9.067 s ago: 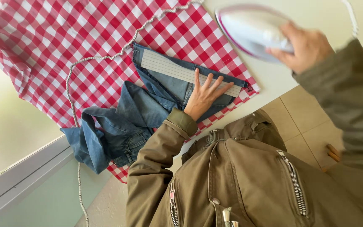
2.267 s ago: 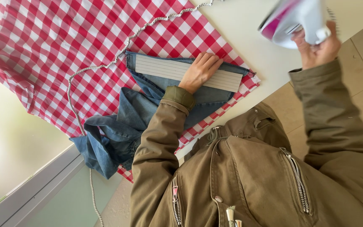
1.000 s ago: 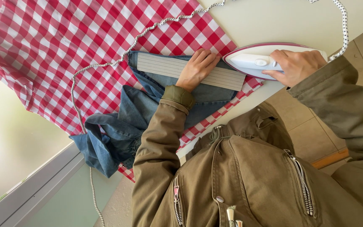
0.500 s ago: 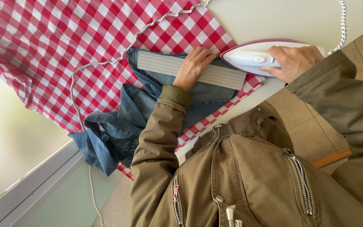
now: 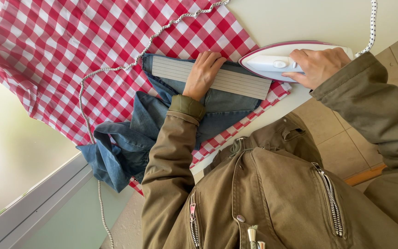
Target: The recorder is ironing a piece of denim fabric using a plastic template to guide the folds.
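A blue denim garment lies crumpled on a red-and-white checked cloth. Its pale striped band is spread flat near the cloth's edge. My left hand presses flat on that band, fingers together. My right hand grips the handle of a white and magenta iron, whose tip rests on the end of the band. The iron's speckled braided cord runs across the cloth and off the table.
The white table top shows beyond the cloth. A grey window sill and frame run along the left. Beige floor tiles lie to the right. My olive jacket with zip pockets fills the lower view.
The iron came down from the air onto the table and now rests on the end of the striped band. My left hand stays pressed on the band.
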